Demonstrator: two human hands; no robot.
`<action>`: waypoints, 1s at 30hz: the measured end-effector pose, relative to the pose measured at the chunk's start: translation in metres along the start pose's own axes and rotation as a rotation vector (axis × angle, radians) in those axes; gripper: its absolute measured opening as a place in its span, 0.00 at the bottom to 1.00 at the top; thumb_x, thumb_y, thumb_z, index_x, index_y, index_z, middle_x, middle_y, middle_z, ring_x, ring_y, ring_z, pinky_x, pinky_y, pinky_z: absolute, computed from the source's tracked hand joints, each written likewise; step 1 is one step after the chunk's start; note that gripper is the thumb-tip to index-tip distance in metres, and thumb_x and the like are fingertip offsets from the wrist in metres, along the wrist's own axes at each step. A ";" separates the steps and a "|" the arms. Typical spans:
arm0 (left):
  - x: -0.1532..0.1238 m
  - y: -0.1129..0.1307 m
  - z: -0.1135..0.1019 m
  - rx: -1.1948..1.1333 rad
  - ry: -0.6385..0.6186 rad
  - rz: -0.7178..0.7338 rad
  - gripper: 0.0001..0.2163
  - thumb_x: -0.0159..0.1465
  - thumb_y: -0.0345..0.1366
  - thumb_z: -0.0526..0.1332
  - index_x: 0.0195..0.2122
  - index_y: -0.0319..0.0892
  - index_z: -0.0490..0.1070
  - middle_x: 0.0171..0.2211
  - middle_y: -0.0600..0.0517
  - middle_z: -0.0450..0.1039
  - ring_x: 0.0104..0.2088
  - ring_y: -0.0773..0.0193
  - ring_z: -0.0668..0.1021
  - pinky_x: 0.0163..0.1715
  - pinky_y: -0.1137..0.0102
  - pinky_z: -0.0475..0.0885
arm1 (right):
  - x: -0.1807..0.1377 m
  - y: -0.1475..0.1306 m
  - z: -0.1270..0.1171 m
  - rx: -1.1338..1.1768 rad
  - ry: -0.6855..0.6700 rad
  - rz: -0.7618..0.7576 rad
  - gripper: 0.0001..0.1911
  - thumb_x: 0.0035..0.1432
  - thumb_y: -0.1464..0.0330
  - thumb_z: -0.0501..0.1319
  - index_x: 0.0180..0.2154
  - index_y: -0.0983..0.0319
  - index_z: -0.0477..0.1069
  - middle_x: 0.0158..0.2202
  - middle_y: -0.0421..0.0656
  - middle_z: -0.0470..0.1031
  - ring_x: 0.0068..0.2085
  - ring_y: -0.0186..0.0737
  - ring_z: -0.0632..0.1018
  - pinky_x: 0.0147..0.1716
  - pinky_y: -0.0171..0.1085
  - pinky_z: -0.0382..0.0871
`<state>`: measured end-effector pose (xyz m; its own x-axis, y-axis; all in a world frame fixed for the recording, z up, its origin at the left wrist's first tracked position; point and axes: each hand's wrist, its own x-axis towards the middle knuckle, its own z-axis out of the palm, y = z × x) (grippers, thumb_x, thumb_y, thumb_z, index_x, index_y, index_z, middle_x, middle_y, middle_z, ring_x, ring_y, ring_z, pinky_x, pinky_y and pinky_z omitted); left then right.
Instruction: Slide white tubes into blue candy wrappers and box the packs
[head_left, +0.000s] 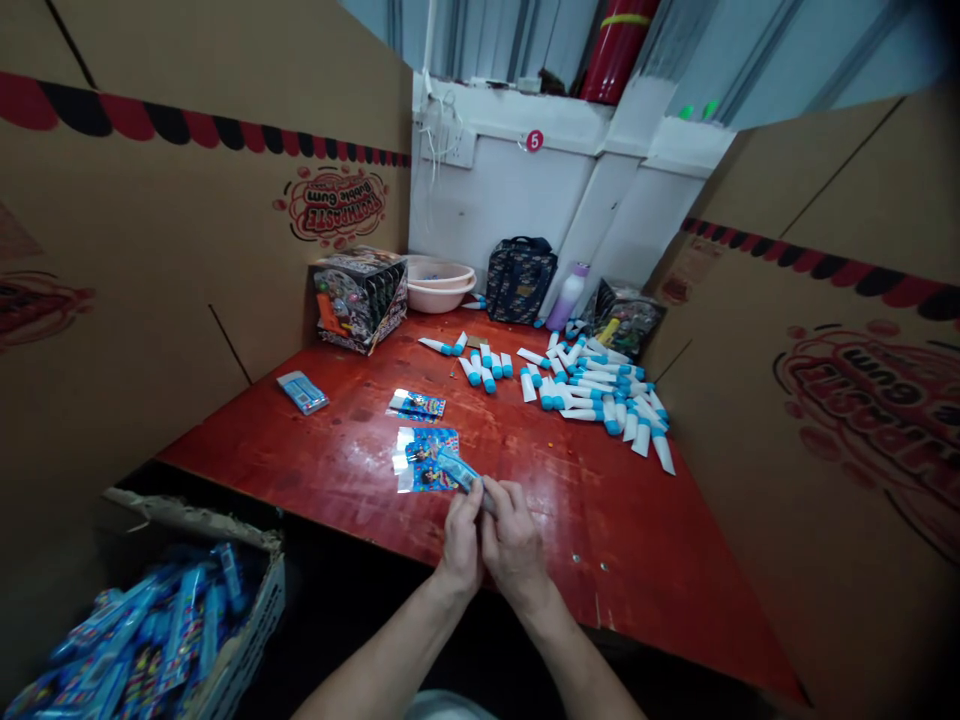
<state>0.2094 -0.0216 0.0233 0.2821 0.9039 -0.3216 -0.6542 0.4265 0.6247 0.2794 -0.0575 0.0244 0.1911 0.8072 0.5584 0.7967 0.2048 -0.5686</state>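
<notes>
My left hand (463,540) and my right hand (516,535) are together at the table's front edge. Between them they grip a slim blue printed plastic packet (456,466), its far end pointing up and left; whether anything is inside cannot be made out. Just beyond lie flat blue printed wrappers (424,475) with clear edges, and a smaller stack of wrappers (421,405) behind those. Farther right is a loose pile of white tubes with blue caps (600,388). A few more capped tubes (486,368) lie near the middle.
A carton (259,600) of filled blue packets stands low at left. On the red table (337,480) are another wrapper stack (303,392), a display box (360,300), pink basins (439,290), a dark bag (521,278) and a purple bottle (568,298). Tall cardboard walls (187,230) flank both sides.
</notes>
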 end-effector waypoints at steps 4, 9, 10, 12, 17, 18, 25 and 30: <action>0.014 0.015 -0.004 -0.090 -0.086 -0.013 0.15 0.54 0.46 0.65 0.32 0.37 0.73 0.29 0.49 0.73 0.32 0.62 0.75 0.33 0.69 0.67 | 0.007 0.010 0.003 0.160 -0.043 0.137 0.14 0.61 0.67 0.52 0.48 0.62 0.67 0.42 0.48 0.72 0.41 0.42 0.75 0.39 0.38 0.71; 0.008 -0.001 -0.010 -0.121 -0.061 -0.009 0.19 0.52 0.51 0.65 0.24 0.37 0.70 0.21 0.51 0.67 0.23 0.67 0.69 0.26 0.70 0.63 | -0.004 0.025 0.009 0.275 -0.179 0.358 0.16 0.60 0.56 0.53 0.32 0.60 0.70 0.28 0.42 0.74 0.29 0.39 0.74 0.30 0.35 0.67; 0.008 -0.006 -0.012 -0.173 -0.025 0.024 0.17 0.50 0.48 0.67 0.24 0.38 0.69 0.20 0.54 0.65 0.22 0.69 0.67 0.26 0.71 0.62 | -0.005 0.026 0.010 0.305 -0.166 0.401 0.17 0.59 0.55 0.53 0.35 0.60 0.71 0.30 0.42 0.75 0.30 0.40 0.74 0.30 0.35 0.67; 0.013 -0.008 -0.015 -0.179 -0.025 -0.010 0.16 0.46 0.45 0.70 0.23 0.38 0.68 0.19 0.56 0.63 0.21 0.71 0.65 0.26 0.72 0.61 | -0.004 0.028 0.014 0.317 -0.172 0.450 0.20 0.55 0.51 0.56 0.34 0.60 0.72 0.29 0.43 0.75 0.29 0.41 0.74 0.28 0.35 0.67; 0.021 0.031 -0.027 -0.273 -0.005 -0.057 0.14 0.47 0.37 0.67 0.34 0.38 0.71 0.24 0.51 0.71 0.23 0.64 0.73 0.29 0.68 0.66 | 0.001 0.024 0.017 0.339 -0.363 0.505 0.22 0.47 0.49 0.61 0.33 0.61 0.73 0.27 0.41 0.73 0.27 0.40 0.73 0.25 0.32 0.66; 0.020 0.041 -0.029 -0.323 -0.007 -0.080 0.12 0.50 0.37 0.64 0.34 0.38 0.71 0.24 0.50 0.71 0.23 0.63 0.73 0.30 0.66 0.67 | -0.001 0.022 0.018 0.423 -0.397 0.517 0.22 0.47 0.50 0.62 0.34 0.61 0.73 0.28 0.41 0.74 0.28 0.40 0.73 0.26 0.32 0.67; -0.003 0.066 -0.038 -0.499 0.039 -0.183 0.09 0.63 0.35 0.53 0.31 0.36 0.69 0.22 0.50 0.68 0.22 0.64 0.72 0.32 0.66 0.68 | -0.015 0.004 0.033 0.826 -0.448 0.531 0.15 0.44 0.57 0.68 0.27 0.62 0.72 0.24 0.40 0.71 0.26 0.36 0.71 0.26 0.33 0.67; -0.015 0.064 -0.041 -0.484 0.059 -0.145 0.08 0.64 0.34 0.53 0.32 0.36 0.68 0.23 0.51 0.68 0.22 0.66 0.72 0.31 0.68 0.69 | -0.015 -0.008 0.041 0.836 -0.429 0.553 0.17 0.47 0.56 0.67 0.28 0.64 0.74 0.21 0.38 0.67 0.22 0.31 0.66 0.22 0.31 0.61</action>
<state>0.1348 -0.0092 0.0386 0.3635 0.8269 -0.4290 -0.8653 0.4703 0.1733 0.2466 -0.0488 -0.0046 0.0579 0.9962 -0.0658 -0.0106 -0.0653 -0.9978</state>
